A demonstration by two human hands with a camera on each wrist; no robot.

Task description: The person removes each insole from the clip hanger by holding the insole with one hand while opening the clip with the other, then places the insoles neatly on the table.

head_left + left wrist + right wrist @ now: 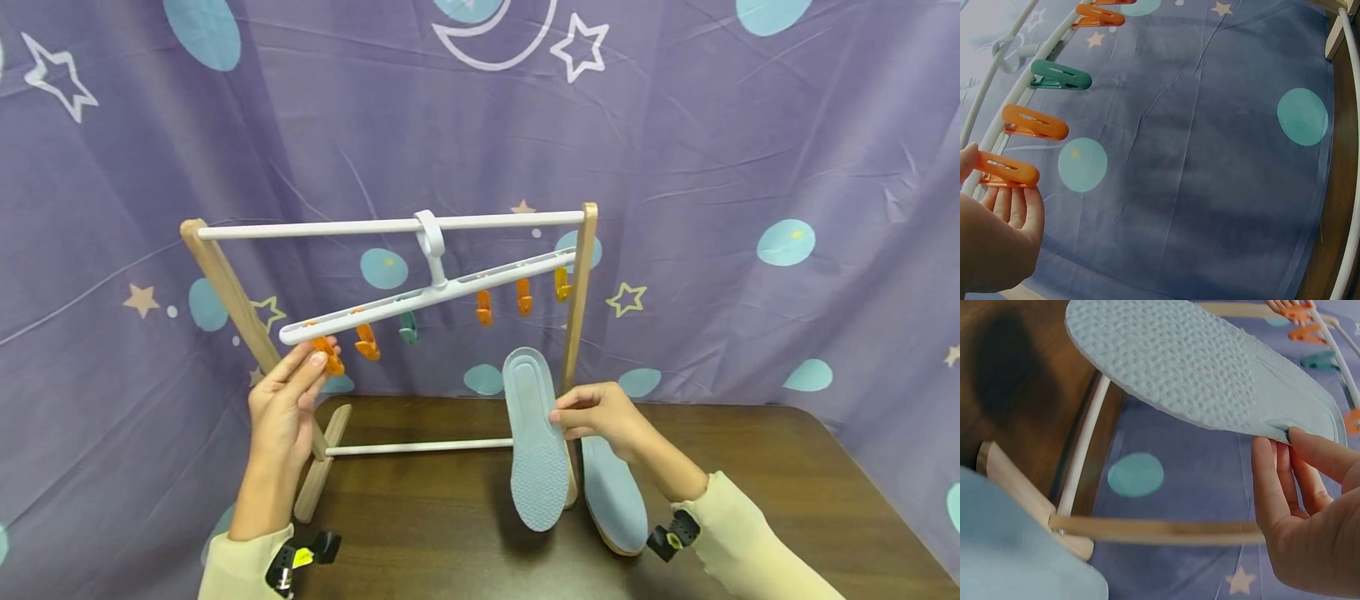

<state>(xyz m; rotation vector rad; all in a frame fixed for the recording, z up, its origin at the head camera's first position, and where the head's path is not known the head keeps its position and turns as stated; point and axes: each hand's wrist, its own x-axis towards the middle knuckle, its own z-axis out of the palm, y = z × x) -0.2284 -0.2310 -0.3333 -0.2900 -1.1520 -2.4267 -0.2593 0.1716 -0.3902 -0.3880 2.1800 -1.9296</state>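
Observation:
My left hand (pixel 288 396) pinches the leftmost orange clip (pixel 330 357) under the low end of a white clip hanger (pixel 390 307). In the left wrist view the thumb lies on one side of that clip and the fingers on the other. The hanger tilts, its left end lower, and hooks over the rack's top bar. My right hand (pixel 603 417) pinches the edge of a light blue insole (pixel 534 450) between thumb and fingers, above the table and apart from the clips. Its textured part points down in the head view.
Several other clips, orange, green (pixel 408 327) and yellow (pixel 562 285), hang along the hanger. The wooden rack (pixel 576 317) stands on the brown table (pixel 735 467). A second blue insole (pixel 615 496) lies near its right foot. Behind is a purple patterned curtain (pixel 712 167).

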